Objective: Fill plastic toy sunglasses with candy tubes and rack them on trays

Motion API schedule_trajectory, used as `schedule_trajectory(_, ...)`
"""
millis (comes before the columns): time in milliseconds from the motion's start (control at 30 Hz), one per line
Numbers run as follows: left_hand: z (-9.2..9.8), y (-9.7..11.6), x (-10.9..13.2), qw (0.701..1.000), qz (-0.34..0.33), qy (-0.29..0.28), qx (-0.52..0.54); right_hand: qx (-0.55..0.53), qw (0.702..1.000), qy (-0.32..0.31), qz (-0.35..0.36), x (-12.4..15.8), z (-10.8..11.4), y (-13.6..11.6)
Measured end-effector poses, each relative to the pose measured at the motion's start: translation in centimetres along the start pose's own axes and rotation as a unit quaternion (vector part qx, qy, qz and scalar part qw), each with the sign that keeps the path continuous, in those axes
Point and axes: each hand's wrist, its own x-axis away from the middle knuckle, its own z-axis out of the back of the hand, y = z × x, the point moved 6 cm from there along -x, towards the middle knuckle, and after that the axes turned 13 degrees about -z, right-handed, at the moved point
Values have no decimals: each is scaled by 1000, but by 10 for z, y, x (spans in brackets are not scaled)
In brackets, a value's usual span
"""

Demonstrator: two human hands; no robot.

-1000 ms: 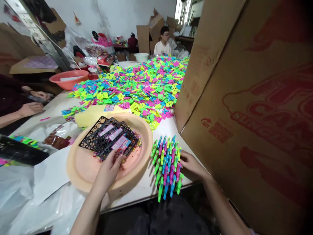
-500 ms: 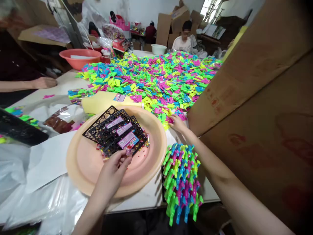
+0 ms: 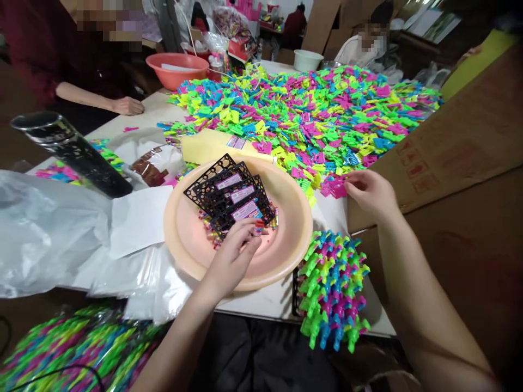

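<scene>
Right hand (image 3: 370, 191) grip clamping pink plastic piece (image 3: 335, 188) at pile (image 3: 310, 109) edge: light, stiff, best pinching flat end. Left hand (image 3: 235, 250) hovering over black grids (image 3: 212, 182), grip probably closing, can't tell.

Your left hand (image 3: 235, 253) covers edge of front black grid card (image 3: 229, 193); whether fingertips pinch anything, can't tell. Your right hand (image 3: 370, 190) curls over pink pieces (image 3: 335, 188), grip hidden. Card labels (image 3: 247, 210) too small to read. Black tray (image 3: 295, 294) mostly buried under stacked coloured pieces (image 3: 333, 288). Cardboard box (image 3: 457, 147) cut off at right edge.
</scene>
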Motion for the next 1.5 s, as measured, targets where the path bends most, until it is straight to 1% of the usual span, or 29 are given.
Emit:
schedule_trajectory(33, -3, 9, 1, 1000, -23, -3, 10, -56, 997, -40, 21, 21, 8, -23)
schedule_trajectory(67, -8, 19, 3, 999, -39, -12, 26, -89, 990, -99, 42, 46, 12, -46)
schedule_trajectory(133, -23, 36, 9, 996, -49, -47, 61, -100, 973, -187, 94, 99, 15, -88)
schedule_trajectory(167, -31, 43, 14, 994, -47, -65, 78, -101, 963, -223, 118, 124, 15, -105)
schedule_trajectory(200, -38, 49, 19, 992, -41, -76, 89, -104, 957, -235, 136, 146, 15, -118)
schedule_trajectory(233, -44, 53, 25, 992, -32, -78, 94, -109, 956, -230, 148, 165, 16, -126)
schedule_trajectory(300, -50, 57, 36, 994, -12, -56, 90, -121, 961, -198, 149, 191, 17, -129)
schedule_trajectory(367, -54, 58, 49, 996, 3, -38, 81, -132, 967, -177, 127, 210, 13, -122)
schedule_trajectory(433, -58, 57, 60, 997, 8, -30, 74, -158, 968, -174, 88, 224, 7, -111)
schedule_trajectory(500, -59, 54, 69, 997, 18, -13, 74, -224, 963, -147, 22, 233, 5, -98)
schedule_trajectory(533, -57, 52, 72, 997, 28, 6, 76, -267, 955, -125, -16, 236, 6, -91)
schedule_trajectory(600, -53, 46, 77, 994, 52, 55, 80, -347, 930, -87, -81, 241, 10, -77)
schedule_trajectory(633, -50, 44, 79, 992, 62, 76, 82, -371, 920, -81, -101, 243, 11, -71)
schedule_trajectory(700, -47, 41, 79, 987, 70, 112, 91, -379, 912, -103, -121, 245, 10, -64)
schedule_trajectory(767, -46, 42, 77, 982, 67, 129, 118, -360, 912, -144, -133, 247, 6, -60)
schedule_trajectory(867, -49, 44, 75, 972, 76, 143, 168, -346, 902, -203, -156, 252, -2, -55)
schedule_trajectory(933, -52, 46, 74, 968, 89, 142, 186, -338, 899, -225, -167, 254, -6, -53)
schedule_trajectory(1067, -59, 48, 75, 961, 103, 133, 219, -313, 907, -240, -148, 255, -10, -53)
schedule_trajectory(1200, -65, 47, 75, 956, 125, 122, 234, -322, 902, -261, -118, 255, -11, -55)
schedule_trajectory(1267, -67, 45, 76, 951, 141, 119, 248, -335, 902, -250, -112, 255, -10, -55)
schedule_trajectory(1333, -70, 43, 76, 944, 162, 118, 263, -334, 910, -227, -98, 255, -7, -55)
schedule_trajectory(1433, -72, 40, 78, 932, 202, 116, 278, -298, 933, -196, -49, 256, 0, -59)
schedule_trajectory(1500, -75, 38, 80, 927, 227, 101, 280, -259, 949, -180, -4, 257, 6, -63)
